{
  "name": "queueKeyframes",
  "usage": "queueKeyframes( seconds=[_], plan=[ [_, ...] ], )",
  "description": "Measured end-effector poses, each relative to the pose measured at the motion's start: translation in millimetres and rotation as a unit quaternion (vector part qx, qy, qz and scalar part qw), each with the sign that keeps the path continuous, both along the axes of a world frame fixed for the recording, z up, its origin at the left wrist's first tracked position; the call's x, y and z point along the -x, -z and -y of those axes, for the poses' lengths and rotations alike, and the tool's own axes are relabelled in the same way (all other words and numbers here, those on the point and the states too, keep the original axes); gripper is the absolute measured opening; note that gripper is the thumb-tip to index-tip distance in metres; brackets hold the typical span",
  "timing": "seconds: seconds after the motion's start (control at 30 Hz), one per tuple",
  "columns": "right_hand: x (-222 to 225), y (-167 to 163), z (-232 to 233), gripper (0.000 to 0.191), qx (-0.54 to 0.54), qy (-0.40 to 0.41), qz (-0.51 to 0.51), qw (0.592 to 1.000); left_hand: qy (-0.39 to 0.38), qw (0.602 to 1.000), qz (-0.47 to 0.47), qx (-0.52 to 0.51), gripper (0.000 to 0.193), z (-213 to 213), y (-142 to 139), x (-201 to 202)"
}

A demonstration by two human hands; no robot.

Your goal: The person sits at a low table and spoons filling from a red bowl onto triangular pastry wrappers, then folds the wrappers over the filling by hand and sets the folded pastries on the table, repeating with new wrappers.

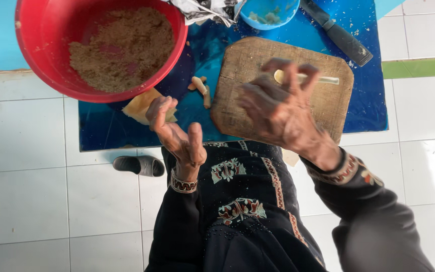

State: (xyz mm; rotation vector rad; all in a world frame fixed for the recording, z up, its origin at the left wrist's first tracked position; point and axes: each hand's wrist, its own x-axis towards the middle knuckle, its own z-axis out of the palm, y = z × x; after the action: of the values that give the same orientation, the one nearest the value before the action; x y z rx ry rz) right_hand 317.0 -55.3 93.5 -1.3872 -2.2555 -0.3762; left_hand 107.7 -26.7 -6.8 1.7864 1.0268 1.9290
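Observation:
My right hand (278, 108) hovers over a worn wooden cutting board (237, 108), fingers apart and arched. Their tips rest on a thin pale dough strip (323, 79) lying across the board's far side. My left hand (174, 133) is left of the board, fingers curled on a pale yellow dough lump (139, 106) that lies partly under a big red bowl (41, 55). The bowl holds a brown crumbly mixture (122, 48). Two small pale dough pieces (201, 88) lie between bowl and board.
Everything sits on a shiny blue sheet (368, 95) over white floor tiles. At the far edge are a small blue bowl (268, 14) with pale bits, crumpled foil (202, 10) and a dark-handled knife (341, 36). A grey slipper (139, 165) lies near my left sleeve.

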Motion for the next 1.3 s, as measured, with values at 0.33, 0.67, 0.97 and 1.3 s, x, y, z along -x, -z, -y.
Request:
queueKeyframes(
  seconds=[0.33,0.67,0.97,1.3],
  plan=[
    [14.2,-13.2,-17.8,0.021,0.01,-0.02,0.001,1.0,0.046,0.994,0.054,0.08,0.047,3.3,-1.5,7.2],
    [-116.7,14.0,37.4,0.015,-0.006,0.174,0.081,0.981,0.007,0.997,-0.058,0.048,0.04,8.1,0.0,-1.0],
    [-80.7,-25.2,24.4,0.018,0.082,0.074,-0.169,0.979,-0.128,0.988,0.045,0.077,0.084,-17.7,-35.2,79.0],
    [65.0,-79.4,-70.4,0.048,-0.102,-0.103,-0.016,0.989,-0.185,0.967,-0.048,0.167,0.047,-21.7,-20.4,100.4]
  ],
)
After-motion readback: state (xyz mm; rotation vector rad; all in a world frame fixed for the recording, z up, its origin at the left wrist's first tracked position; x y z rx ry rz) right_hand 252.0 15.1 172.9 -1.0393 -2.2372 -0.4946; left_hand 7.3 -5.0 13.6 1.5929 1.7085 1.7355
